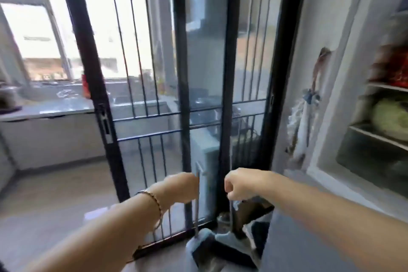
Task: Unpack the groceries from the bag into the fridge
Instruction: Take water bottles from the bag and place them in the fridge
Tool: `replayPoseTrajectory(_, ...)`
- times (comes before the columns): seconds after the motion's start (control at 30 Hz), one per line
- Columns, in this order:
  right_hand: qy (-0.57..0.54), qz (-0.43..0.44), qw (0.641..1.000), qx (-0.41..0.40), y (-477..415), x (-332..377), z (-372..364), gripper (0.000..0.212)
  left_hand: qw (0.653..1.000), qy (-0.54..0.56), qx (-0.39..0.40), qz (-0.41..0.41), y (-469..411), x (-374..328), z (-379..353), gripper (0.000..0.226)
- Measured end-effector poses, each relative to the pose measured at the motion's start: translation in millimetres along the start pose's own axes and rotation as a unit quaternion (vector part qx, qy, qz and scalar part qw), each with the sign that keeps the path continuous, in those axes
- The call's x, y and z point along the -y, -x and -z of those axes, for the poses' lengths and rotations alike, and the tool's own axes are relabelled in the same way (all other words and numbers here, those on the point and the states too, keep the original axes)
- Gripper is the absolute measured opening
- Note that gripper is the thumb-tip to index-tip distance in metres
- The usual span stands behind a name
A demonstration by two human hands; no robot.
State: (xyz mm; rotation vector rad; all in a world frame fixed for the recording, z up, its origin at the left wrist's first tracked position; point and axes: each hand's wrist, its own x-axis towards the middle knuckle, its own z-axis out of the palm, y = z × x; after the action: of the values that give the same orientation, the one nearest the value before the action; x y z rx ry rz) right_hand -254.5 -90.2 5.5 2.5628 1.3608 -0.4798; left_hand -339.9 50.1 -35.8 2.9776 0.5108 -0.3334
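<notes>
The view is motion-blurred. My left hand [182, 186], with a bracelet on its wrist, curls round the thin upright handle [196, 212] of a blue-grey dustpan [198, 247] standing on the floor. My right hand [237, 183] is a fist that grips a second thin rod [229, 207], which runs down to a broom head [229, 242] beside the dustpan. At the right edge the fridge [331, 117] stands open; its shelves [375, 136] hold a green cabbage [390, 117] and red packets [395, 68]. No grocery bag is visible.
A black-framed sliding glass door [227, 73] with thin bars stands straight ahead, with a kitchen counter [55, 106] and window behind it. A cloth mop [304, 117] hangs on the wall by the fridge. A grey surface [309, 245] fills the lower right.
</notes>
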Motion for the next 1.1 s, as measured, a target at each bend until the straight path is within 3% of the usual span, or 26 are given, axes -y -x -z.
replayPoseTrajectory(0.13,0.086,0.144,0.986,0.005,-11.0,152.3,-3.7,0.034,0.982,0.056,-0.053,0.175,109.2,114.1,-36.2,0.030)
replayPoseTrajectory(0.27,0.166,0.283,0.945,0.008,6.3,322.8,-22.5,0.037,0.942,0.116,-0.059,0.308,260.6,216.4,-87.6,0.029)
replayPoseTrajectory(0.4,0.094,0.363,0.926,0.049,42.4,488.8,-58.5,0.034,0.873,0.161,-0.026,0.461,443.1,293.0,-150.4,0.023)
replayPoseTrajectory(0.57,0.128,0.464,0.872,0.089,106.6,681.2,-111.5,0.031,0.761,0.214,-0.037,0.611,663.5,332.9,-213.4,0.022)
replayPoseTrajectory(0.83,0.274,0.617,0.732,0.089,222.9,916.5,-178.0,0.031,0.600,0.253,-0.059,0.757,902.2,344.1,-285.4,0.019)
replayPoseTrajectory(1.1,0.297,0.693,0.645,0.127,241.8,1103.6,-237.8,0.031,0.514,0.247,-0.078,0.818,1025.7,401.1,-345.3,0.024)
